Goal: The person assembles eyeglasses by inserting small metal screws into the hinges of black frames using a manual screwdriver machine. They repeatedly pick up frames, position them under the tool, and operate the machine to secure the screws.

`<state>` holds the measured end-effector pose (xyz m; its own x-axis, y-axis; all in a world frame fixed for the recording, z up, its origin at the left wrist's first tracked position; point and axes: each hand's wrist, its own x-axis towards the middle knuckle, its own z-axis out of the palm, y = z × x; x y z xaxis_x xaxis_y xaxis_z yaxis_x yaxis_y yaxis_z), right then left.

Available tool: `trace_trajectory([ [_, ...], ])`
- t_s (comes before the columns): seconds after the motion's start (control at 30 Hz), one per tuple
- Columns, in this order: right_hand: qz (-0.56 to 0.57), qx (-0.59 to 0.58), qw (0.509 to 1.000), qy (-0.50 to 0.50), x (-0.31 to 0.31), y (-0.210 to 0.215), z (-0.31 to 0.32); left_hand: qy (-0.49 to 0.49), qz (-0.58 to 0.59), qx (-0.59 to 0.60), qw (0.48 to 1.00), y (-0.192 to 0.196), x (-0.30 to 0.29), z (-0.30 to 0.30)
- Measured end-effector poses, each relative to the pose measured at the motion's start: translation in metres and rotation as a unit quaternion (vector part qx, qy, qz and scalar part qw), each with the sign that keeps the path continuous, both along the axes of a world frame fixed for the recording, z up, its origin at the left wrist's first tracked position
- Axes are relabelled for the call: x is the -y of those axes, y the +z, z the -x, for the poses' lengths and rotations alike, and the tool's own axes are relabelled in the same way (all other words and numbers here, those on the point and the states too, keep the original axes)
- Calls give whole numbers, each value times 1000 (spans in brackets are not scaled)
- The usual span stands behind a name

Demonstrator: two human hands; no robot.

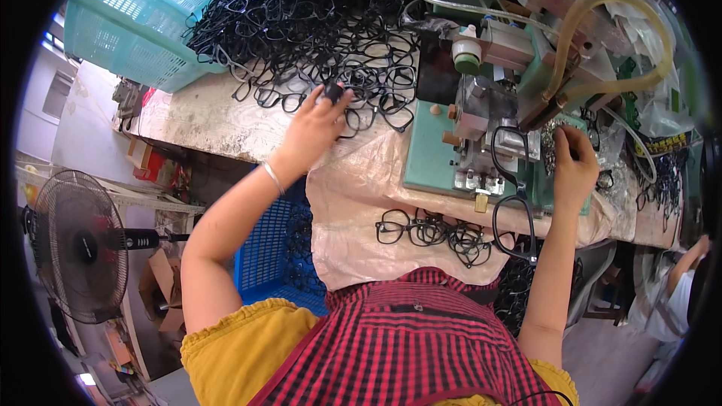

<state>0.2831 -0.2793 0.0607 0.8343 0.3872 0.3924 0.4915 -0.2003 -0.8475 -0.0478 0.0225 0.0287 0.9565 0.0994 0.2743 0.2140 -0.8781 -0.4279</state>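
A black glasses frame point(520, 190) hangs at the front of the green machine point(429, 154); no hand grips it. If the right arm point(553, 263) bumps it, it could fall. On the machine's right, the right hand point(575, 169) has thumb and finger nearly meeting by shiny bits point(551, 143); I can't tell if they hold one. On its left, the left hand point(316, 124), fingers a bit apart, is at tangled frames point(361, 79); pulling could snag them. Its hold is hidden.
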Motion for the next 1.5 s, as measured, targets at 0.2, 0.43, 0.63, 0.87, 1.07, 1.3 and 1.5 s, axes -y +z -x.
trace_trajectory([
  [0.2,42,17,997,-59,48,-19,-12,21,389,159,907,39,-17,-36],
  [0.43,64,41,992,-103,103,-22,19,26,577,596,558,-1,-9,-50],
  [0.63,-89,-65,986,129,17,57,46,79,614,435,654,14,4,-106],
  [0.87,-232,-156,951,135,-27,44,59,95,604,390,689,-13,79,-76],
  [1.07,-268,-229,915,194,-25,57,69,-215,448,444,746,154,139,-97],
  [1.3,-257,-240,912,212,-14,69,84,-292,318,396,810,161,137,-123],
  [1.5,-83,-83,987,109,18,46,10,-343,335,195,856,122,167,-132],
])
